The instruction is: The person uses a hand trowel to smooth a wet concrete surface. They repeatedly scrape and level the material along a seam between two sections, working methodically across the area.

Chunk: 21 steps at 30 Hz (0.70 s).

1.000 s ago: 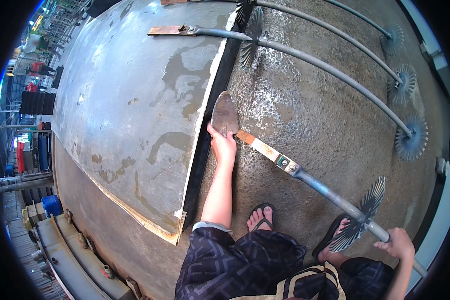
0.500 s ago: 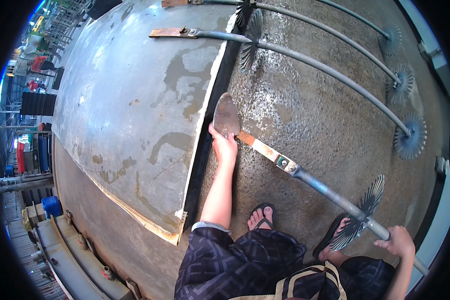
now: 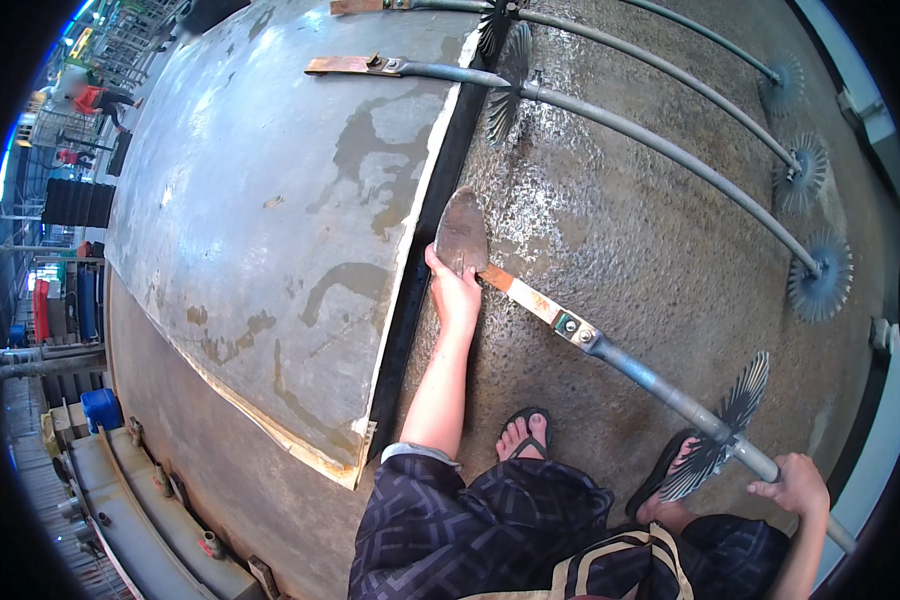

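Note:
My left hand (image 3: pixel 455 295) is closed around the base of a flat, pointed, leaf-shaped metal blade (image 3: pixel 462 232), tip pointing away, over the floor next to the slab's dark edge. My right hand (image 3: pixel 792 485), at the lower right, is wrapped around a grey metal pole (image 3: pixel 660 390). A finned metal disc (image 3: pixel 720 430) sits on that pole close to my right hand. A bolted, rusty flat strip (image 3: pixel 525 295) forms the pole's far end and meets the blade at my left fingers. Whether strip and blade are joined, I cannot tell.
Similar poles (image 3: pixel 670 140) with finned discs (image 3: pixel 820 273) lie at the upper right, their flat ends on the grey slab (image 3: pixel 250 200). Wet concrete floor (image 3: pixel 590 250) surrounds my sandalled feet. Metal troughs (image 3: pixel 160 500), a blue container (image 3: pixel 101 410) and a person (image 3: pixel 92 100) are at left.
My left hand and the blade have shifted slightly to the right. The right hand has stayed put on the pole. The distant person at upper left has changed position.

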### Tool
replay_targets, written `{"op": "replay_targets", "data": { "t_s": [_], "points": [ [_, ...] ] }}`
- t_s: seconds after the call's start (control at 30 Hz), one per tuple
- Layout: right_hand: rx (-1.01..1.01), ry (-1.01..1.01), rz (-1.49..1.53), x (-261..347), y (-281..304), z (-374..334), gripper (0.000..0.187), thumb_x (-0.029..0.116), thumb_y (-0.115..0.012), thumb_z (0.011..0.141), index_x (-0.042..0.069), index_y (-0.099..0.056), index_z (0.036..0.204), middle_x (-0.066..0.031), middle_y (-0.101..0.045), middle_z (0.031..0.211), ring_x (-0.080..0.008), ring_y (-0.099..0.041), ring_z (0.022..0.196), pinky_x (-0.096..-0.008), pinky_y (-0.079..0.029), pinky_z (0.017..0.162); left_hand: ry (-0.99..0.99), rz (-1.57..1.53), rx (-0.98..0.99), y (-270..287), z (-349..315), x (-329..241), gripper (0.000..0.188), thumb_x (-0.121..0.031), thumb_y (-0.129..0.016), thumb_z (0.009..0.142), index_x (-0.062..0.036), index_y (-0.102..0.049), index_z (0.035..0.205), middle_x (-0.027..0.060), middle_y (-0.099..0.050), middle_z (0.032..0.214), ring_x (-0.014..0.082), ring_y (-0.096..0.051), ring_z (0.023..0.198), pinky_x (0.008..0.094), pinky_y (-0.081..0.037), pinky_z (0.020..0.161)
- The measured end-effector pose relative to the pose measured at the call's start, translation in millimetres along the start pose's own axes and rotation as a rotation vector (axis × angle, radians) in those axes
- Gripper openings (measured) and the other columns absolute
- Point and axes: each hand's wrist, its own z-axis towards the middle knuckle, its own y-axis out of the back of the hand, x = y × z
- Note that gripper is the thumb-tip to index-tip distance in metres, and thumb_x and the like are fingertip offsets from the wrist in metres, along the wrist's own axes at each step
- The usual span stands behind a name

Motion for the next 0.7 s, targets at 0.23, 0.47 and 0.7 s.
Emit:
{"op": "replay_targets", "data": {
  "t_s": [0.23,0.47,0.7],
  "points": [
    [-0.007,0.019,-0.015,-7.3,-1.2,2.2,0.04,0.032,-0.081,0.059,-0.003,-0.063,0.07,-0.0229,-0.06,0.066,-0.0379,-0.062,0.07,-0.042,-0.048,0.068,-0.031,-0.005,-0.022,-5.2,1.6,1.4,0.075,-0.011,-0.064,0.079,-0.0067,-0.014,0.135,0.0307,-0.061,0.091,0.0454,-0.059,0.087,0.049,-0.046,0.078],
    [0.008,0.022,-0.041,-8.4,-1.5,4.1,0.046,0.04,-0.08,0.058,-0.002,-0.064,0.069,-0.0229,-0.06,0.066,-0.0383,-0.061,0.07,-0.0426,-0.048,0.067,0.01,-0.039,0.054,2.6,-11.5,-9.0,0.075,-0.009,-0.063,0.08,-0.0094,-0.012,0.135,0.0318,-0.06,0.091,0.0464,-0.06,0.085,0.0492,-0.046,0.077],
    [0.099,0.206,0.004,9.6,17.8,-8.2,0.045,0.039,-0.071,0.075,-0.005,-0.061,0.084,-0.0275,-0.061,0.075,-0.0434,-0.06,0.077,-0.0464,-0.047,0.065,0.056,0.04,0.145,9.0,1.3,-9.1,0.084,-0.011,-0.066,0.077,-0.0071,-0.008,0.138,0.0322,-0.06,0.092,0.0479,-0.059,0.087,0.0499,-0.047,0.08]
  ]
}}
